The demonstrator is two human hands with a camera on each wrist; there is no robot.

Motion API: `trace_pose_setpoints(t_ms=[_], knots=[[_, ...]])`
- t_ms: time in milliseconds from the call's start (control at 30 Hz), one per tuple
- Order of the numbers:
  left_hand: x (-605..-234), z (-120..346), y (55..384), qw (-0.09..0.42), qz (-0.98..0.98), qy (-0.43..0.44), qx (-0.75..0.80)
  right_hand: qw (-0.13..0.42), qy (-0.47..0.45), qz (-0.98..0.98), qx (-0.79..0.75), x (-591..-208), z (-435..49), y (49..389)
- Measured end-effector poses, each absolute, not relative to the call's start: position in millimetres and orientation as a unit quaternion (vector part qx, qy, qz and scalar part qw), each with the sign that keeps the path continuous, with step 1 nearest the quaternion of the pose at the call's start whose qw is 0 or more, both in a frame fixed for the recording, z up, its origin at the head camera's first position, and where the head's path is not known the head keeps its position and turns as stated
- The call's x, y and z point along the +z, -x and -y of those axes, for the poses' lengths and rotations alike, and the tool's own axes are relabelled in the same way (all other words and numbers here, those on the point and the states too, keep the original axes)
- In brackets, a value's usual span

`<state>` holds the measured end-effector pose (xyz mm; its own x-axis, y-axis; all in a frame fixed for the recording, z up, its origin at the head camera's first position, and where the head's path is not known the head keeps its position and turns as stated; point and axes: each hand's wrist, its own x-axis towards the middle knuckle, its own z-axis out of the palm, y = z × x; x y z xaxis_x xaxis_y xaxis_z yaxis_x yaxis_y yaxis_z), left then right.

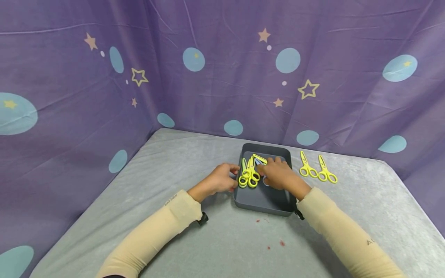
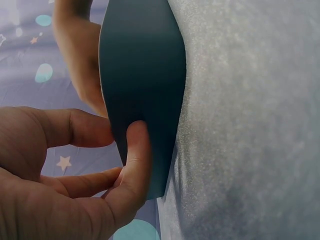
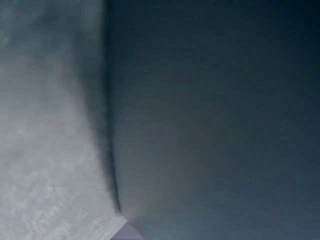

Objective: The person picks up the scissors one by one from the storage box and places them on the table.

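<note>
A dark grey tray stands on the table, with several yellow scissors bunched along its left side. My left hand is at the tray's left wall, holding it by the edge. In the left wrist view, one finger of the left hand lies on the outer wall while others reach the rim. Inside the tray, my right hand bends its fingers down and grips scissors with pale blue-grey handles, mostly hidden under it. The right wrist view shows only the tray's outer wall, close up.
Two yellow scissors, one nearer the tray and one farther right, lie on the grey cloth-covered table. Small red marks spot the cloth in front. A purple patterned curtain hangs behind and at the left.
</note>
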<state>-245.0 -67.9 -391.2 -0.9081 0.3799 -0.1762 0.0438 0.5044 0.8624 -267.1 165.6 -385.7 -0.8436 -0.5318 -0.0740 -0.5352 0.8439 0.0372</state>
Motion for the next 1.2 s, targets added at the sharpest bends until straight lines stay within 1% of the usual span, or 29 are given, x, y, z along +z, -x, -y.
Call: trace_pose_setpoints(t_ms=[233,733,1200], knots=[[-391,68,246,0.171,-0.850,-0.124,0.483,0.007,0.273,-0.961,0.038,-378,-165,260],[-391,69,245,0.172,-0.851,-0.126,0.480,-0.109,0.258,-0.960,0.007,-379,-176,261],[-390,68,245,0.177,-0.850,-0.126,0.480,-0.111,0.236,-0.965,-0.023,-370,-196,262]])
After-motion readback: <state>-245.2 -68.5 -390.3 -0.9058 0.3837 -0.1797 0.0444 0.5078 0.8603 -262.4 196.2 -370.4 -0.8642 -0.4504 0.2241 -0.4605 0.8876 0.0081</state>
